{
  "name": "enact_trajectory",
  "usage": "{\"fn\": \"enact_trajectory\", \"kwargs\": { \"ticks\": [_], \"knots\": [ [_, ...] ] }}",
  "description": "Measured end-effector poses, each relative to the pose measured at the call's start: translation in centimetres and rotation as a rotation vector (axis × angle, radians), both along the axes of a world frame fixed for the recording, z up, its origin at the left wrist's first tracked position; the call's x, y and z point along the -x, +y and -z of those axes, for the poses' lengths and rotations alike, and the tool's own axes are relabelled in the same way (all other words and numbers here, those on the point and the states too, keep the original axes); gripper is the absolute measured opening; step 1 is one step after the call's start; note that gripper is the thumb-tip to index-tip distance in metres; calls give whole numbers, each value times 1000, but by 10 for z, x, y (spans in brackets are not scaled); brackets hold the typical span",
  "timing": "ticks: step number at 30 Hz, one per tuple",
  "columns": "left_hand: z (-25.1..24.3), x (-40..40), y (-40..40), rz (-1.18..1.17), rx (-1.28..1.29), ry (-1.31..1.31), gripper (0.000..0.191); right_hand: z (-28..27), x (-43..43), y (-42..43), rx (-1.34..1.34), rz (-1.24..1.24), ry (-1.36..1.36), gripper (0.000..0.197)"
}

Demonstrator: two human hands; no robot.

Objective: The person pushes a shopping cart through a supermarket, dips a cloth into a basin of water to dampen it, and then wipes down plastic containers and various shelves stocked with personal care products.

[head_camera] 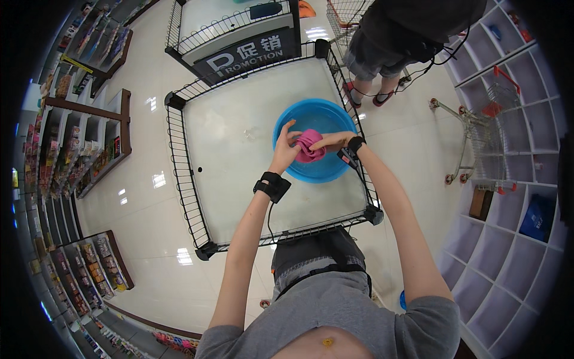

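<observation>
A bunched pink cloth (309,147) is held between my two hands above a round blue plastic basin (320,174). My left hand (286,146) grips the cloth from the left, with its index finger stretched out over the basin. On the right side, my right hand (334,142) presses its thumb across the folds. Water seems to lie in the basin, though its depth cannot be told. The basin stands on a white display table (233,179), close to the right-hand rail.
A low black wire rail (177,166) borders the table. Beyond it stands a promotion sign (251,51). A person (390,49) is at the far right, near a shopping cart (484,130). White cubby shelves (475,260) line the right; stocked store shelves (80,143) fill the left.
</observation>
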State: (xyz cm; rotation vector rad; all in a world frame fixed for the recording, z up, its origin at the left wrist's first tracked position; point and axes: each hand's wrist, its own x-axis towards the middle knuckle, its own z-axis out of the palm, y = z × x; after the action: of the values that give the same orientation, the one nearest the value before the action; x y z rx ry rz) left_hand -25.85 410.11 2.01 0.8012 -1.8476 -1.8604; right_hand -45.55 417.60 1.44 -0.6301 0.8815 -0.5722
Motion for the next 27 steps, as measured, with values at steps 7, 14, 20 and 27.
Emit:
{"fn": "enact_trajectory", "kwargs": {
  "ticks": [7,14,20,27],
  "knots": [
    [8,-7,-10,-86,-334,52,64,-29,-25,1,-48,188,-36,55],
    [10,-9,-14,57,290,-87,69,14,-31,-15,65,18,186,46],
    [-5,-29,-11,256,301,-335,78,40,-46,-19,250,-81,462,33],
    [-17,-29,7,406,916,-448,100,39,-48,-11,399,24,742,21]
  ]
}}
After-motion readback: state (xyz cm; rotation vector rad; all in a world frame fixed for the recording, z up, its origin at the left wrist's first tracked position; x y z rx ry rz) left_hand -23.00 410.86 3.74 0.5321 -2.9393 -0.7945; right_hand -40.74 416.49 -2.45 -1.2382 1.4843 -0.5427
